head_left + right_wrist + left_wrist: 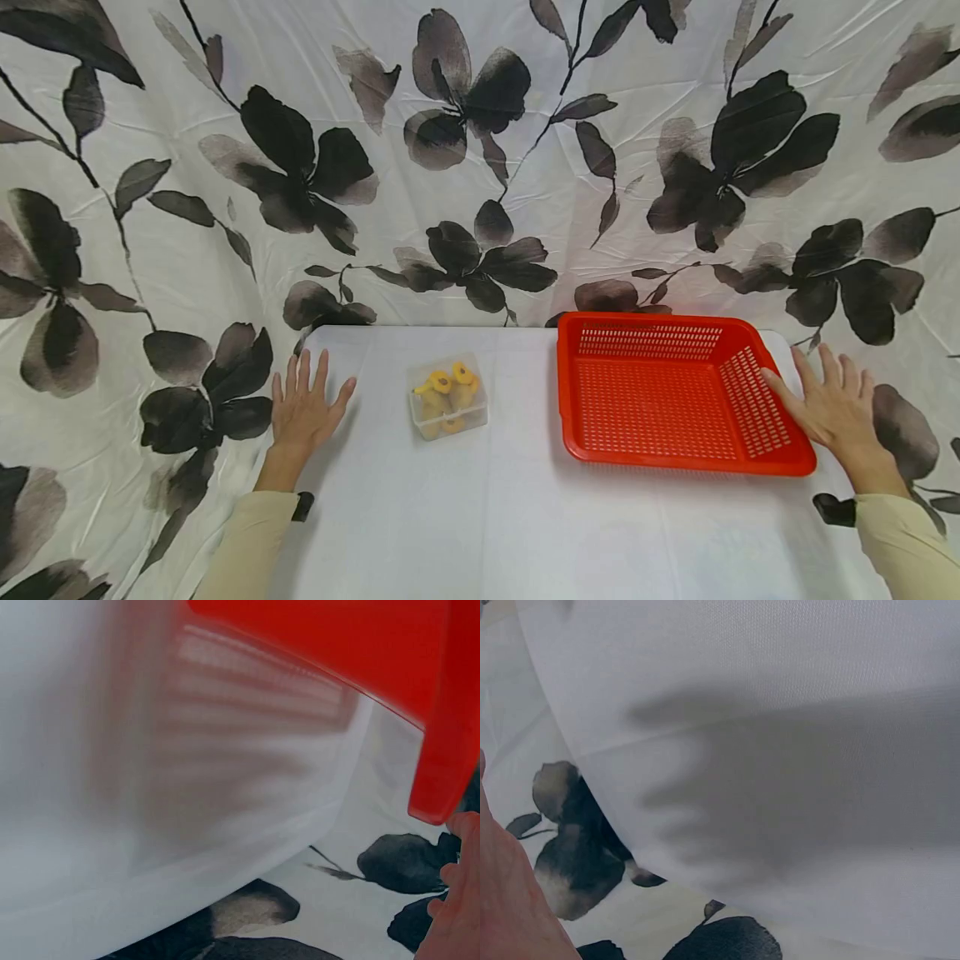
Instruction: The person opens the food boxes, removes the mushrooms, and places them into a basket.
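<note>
My left hand point(303, 408) is at the table's left edge in the head view, its fingers spread and straight, holding nothing. To its right a clear plastic box point(448, 398) with compartments holds several yellow ring-like pieces point(441, 382). My right hand point(834, 408) is beside the right end of a red plastic basket point(652, 408), fingers spread; whether the thumb touches the rim I cannot tell. In the left wrist view part of the left hand point(514, 892) shows over the cloth. The right wrist view shows the basket's red rim point(442, 772) above the right hand point(454, 900).
A white-covered table point(480, 517) lies under the box and basket. Behind and around it is a white cloth with dark printed flowers point(465, 100). Dark straps point(834, 510) sit at both wrists, below light sleeves.
</note>
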`<state>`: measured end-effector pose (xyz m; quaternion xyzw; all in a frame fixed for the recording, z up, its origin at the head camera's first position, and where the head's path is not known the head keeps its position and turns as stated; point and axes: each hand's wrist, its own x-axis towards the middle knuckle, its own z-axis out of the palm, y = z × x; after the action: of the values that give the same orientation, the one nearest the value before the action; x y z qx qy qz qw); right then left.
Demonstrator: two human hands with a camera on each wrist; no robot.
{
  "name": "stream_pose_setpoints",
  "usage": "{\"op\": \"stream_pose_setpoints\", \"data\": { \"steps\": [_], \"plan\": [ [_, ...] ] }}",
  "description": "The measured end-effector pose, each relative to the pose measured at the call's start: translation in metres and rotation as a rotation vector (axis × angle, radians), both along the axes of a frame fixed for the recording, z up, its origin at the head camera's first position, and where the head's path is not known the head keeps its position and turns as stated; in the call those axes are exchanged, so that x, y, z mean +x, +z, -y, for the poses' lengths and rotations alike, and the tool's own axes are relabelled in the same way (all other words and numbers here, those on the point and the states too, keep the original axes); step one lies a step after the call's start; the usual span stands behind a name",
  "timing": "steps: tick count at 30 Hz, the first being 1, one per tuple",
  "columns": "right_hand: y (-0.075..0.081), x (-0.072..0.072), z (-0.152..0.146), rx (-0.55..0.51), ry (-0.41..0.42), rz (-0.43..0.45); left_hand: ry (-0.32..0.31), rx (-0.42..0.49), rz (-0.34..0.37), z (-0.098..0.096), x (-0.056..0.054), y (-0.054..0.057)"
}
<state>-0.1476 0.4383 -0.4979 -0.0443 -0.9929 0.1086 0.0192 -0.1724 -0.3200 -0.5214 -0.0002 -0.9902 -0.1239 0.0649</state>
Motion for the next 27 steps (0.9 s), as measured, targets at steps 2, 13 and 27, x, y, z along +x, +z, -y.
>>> {"op": "stream_pose_setpoints", "data": {
  "steps": [2, 13, 27],
  "plan": [
    [-0.0002, 0.0002, -0.0002, -0.001, -0.003, 0.001, -0.001, -0.003, 0.003, -0.0005, -0.0008, -0.0003],
    [-0.0031, 0.0017, 0.0008, -0.021, -0.013, -0.008, 0.003, 0.006, 0.026, 0.0009, -0.0012, -0.0037],
    [-0.0074, 0.0035, 0.0017, -0.024, -0.012, -0.023, -0.001, 0.018, 0.036, -0.0018, -0.0070, -0.0096]
  ]
}}
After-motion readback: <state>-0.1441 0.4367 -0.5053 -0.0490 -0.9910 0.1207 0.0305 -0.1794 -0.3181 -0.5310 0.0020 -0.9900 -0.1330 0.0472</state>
